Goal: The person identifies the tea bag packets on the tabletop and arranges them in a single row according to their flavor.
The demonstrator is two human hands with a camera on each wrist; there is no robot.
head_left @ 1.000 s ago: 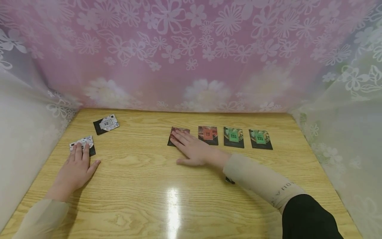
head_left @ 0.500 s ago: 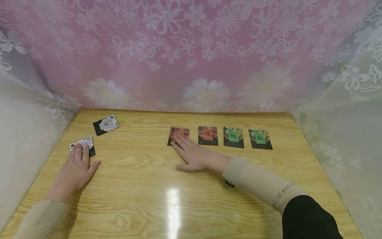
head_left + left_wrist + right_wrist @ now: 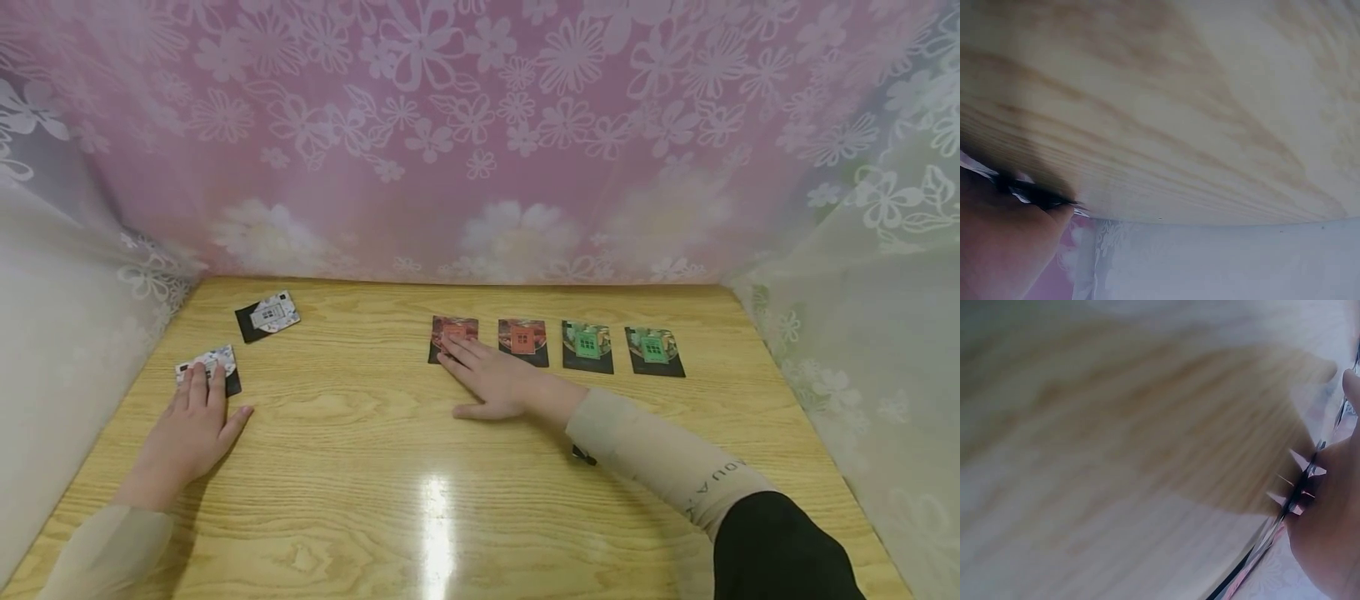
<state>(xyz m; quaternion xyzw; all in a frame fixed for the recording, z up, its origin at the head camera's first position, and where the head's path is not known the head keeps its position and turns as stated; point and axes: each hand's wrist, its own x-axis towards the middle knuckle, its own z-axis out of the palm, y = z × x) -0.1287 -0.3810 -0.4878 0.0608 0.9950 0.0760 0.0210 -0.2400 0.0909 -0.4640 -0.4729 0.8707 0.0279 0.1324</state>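
Observation:
In the head view my left hand (image 3: 186, 429) lies with straight fingers on a white-and-black flat packet (image 3: 229, 357) at the table's left side. A similar packet (image 3: 272, 312) lies tilted just beyond it. My right hand (image 3: 491, 379) reaches across to the left end of a row, its straight fingers resting on the lower part of a red-and-black packet (image 3: 454, 326). To the right of that lie another red packet (image 3: 522, 337) and two green ones, a nearer green packet (image 3: 588, 343) and an outer green packet (image 3: 655, 348). The right wrist view shows the fingers (image 3: 1329, 481) low beside packets seen edge-on.
The wooden table (image 3: 337, 500) ends at a pink flowered curtain (image 3: 480, 208) behind, with pale curtains (image 3: 862, 333) at both sides. A small dark object (image 3: 582, 455) pokes out from under my right sleeve (image 3: 652, 450).
The left red packet has turned slightly straighter and shifted a little right under my right fingers. The right hand drew back slightly, then moved right. My left hand stays in place.

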